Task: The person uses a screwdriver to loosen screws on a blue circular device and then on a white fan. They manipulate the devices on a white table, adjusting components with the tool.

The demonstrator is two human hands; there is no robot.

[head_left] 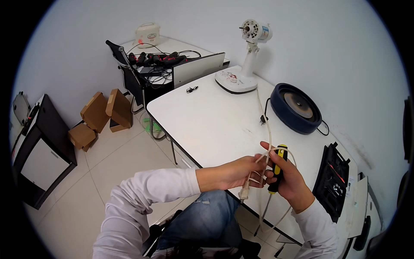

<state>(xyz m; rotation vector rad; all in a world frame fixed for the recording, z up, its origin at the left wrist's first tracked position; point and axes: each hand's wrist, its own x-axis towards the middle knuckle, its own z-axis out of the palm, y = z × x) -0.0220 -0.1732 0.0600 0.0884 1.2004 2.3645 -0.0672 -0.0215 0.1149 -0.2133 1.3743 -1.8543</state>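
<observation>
My left hand (pixel 246 170) is closed round loops of a white power cord (pixel 267 125), with its plug (pixel 244 193) dangling below the fingers over the table's front edge. Close beside it, my right hand (pixel 282 177) grips a yellow-and-black screwdriver (pixel 280 153), blade pointing down, along with part of the same cord; its index finger sticks out. The cord runs up toward the white base of a fan (pixel 235 82), whose motor (pixel 254 31) is bare, without blades, at the back of the white table (pixel 181 121).
A round dark-blue appliance (pixel 296 108) with a black cord, an open black tool case (pixel 332 181) and a small black cable (pixel 192 89) lie on the table. Behind are a chair (pixel 127 75) and a cluttered desk (pixel 198 69); at left, cardboard boxes (pixel 95 112) and a dark cabinet (pixel 45 164).
</observation>
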